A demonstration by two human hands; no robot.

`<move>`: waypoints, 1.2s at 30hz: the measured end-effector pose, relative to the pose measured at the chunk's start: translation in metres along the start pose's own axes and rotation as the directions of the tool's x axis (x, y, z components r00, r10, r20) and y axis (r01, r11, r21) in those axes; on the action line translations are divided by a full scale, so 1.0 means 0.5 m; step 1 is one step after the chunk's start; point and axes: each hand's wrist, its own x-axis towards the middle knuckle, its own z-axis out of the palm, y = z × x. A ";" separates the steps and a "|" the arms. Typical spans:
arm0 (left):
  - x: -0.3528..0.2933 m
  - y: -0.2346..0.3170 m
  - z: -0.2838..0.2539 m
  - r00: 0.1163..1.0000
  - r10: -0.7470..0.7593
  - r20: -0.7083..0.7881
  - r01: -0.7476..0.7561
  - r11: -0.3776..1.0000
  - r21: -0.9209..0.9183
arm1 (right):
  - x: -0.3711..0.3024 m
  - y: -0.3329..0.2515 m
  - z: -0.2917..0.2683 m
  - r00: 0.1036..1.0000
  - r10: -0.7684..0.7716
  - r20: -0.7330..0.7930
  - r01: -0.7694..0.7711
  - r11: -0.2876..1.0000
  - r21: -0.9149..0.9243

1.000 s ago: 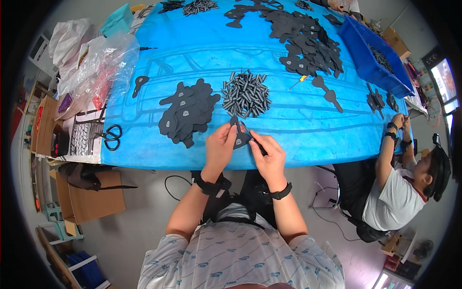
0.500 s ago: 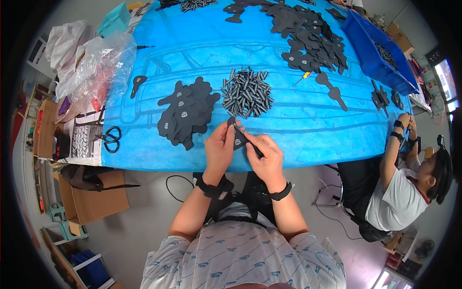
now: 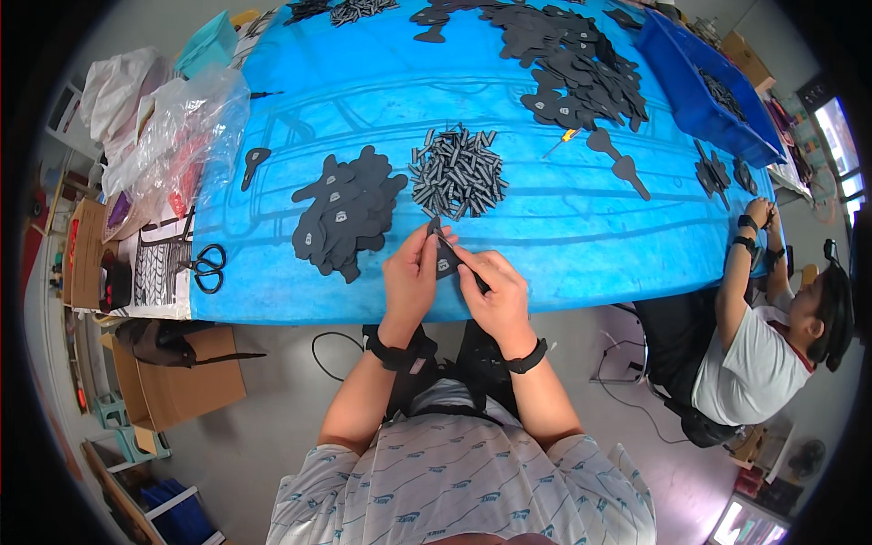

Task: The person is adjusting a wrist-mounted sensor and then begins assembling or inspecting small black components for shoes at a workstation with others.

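Pinched upright in my left hand (image 3: pixel 411 283) is a black flat piece (image 3: pixel 444 266) with a small pale mark and a narrow upper end. My right hand (image 3: pixel 497 295) is closed around a slim dark hand tool (image 3: pixel 480 282), whose thin front part meets the piece near my left fingertips. The exact kind of tool and its tip are too small to make out. Just beyond my hands lies a heap of short grey-black tubes (image 3: pixel 459 173). To the left of it is a pile of similar black flat pieces (image 3: pixel 350 209).
Black-handled scissors (image 3: pixel 209 269) lie at the table's left, near clear plastic bags (image 3: pixel 177 136). A yellow-handled screwdriver (image 3: pixel 569 135) rests below a larger pile of black pieces (image 3: pixel 590 77). A blue bin (image 3: pixel 704 109) stands far right. Another person (image 3: pixel 754 363) works at the right edge.
The view has shifted slightly, so the table's things appear a little to the left. Both hands keep their holds on the piece and the tool, with barely any movement.
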 end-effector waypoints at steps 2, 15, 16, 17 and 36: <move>0.001 0.003 0.000 1.000 0.016 0.009 -0.017 1.000 0.024 | 0.001 0.001 0.001 1.000 -0.013 -0.010 0.013 1.000 0.005; 0.004 0.007 -0.006 0.994 0.081 0.073 -0.094 0.977 0.194 | -0.002 0.012 0.004 0.999 -0.036 -0.007 0.036 0.999 0.013; 0.005 0.007 -0.005 0.993 0.086 0.074 -0.100 0.973 0.208 | -0.002 0.011 0.002 0.999 -0.036 -0.010 0.036 0.999 0.011; 0.005 0.008 -0.004 0.993 0.088 0.077 -0.102 0.973 0.207 | -0.002 0.009 0.001 1.000 -0.023 -0.006 0.023 1.000 0.013; 0.001 0.013 0.006 0.984 0.161 0.069 -0.175 0.927 0.331 | -0.002 0.021 -0.002 0.999 0.037 0.036 -0.040 0.996 0.079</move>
